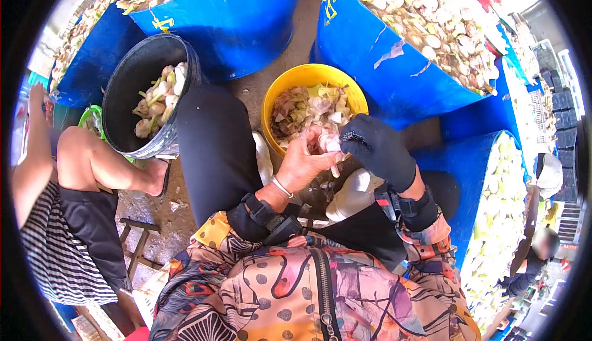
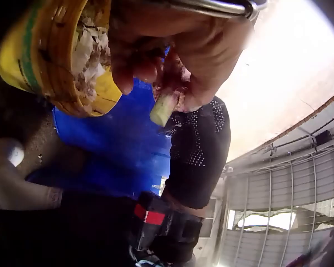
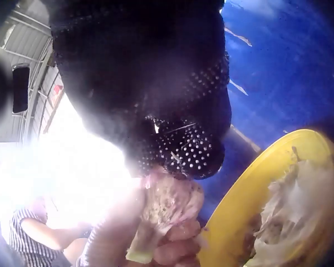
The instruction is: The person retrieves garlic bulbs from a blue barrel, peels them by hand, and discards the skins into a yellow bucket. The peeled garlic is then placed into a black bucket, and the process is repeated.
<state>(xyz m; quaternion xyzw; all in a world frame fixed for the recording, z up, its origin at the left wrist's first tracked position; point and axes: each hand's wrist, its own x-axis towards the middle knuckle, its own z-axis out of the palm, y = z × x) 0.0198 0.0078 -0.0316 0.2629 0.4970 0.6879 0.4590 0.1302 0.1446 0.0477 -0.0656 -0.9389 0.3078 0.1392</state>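
A garlic bulb (image 1: 330, 143) with a short cut stem is pinched in the bare left hand (image 1: 303, 163), over the near rim of a yellow bucket (image 1: 269, 103) holding peeled skins. In the left wrist view its pale green stem (image 2: 163, 110) points down from the left hand (image 2: 183, 44). The right hand (image 1: 379, 150), in a black dotted glove, has its fingers curled against the bulb's other side. In the right wrist view the gloved fingertips (image 3: 192, 156) touch the top of the pinkish bulb (image 3: 172, 203); whether they hold anything else is hidden.
A black bucket (image 1: 117, 106) with several stemmed bulbs (image 1: 161, 100) stands at the left. Large blue tubs (image 1: 382, 76) full of garlic surround the front and right. Another person's bare leg (image 1: 102, 159) and a small stool (image 1: 139, 242) are at the left.
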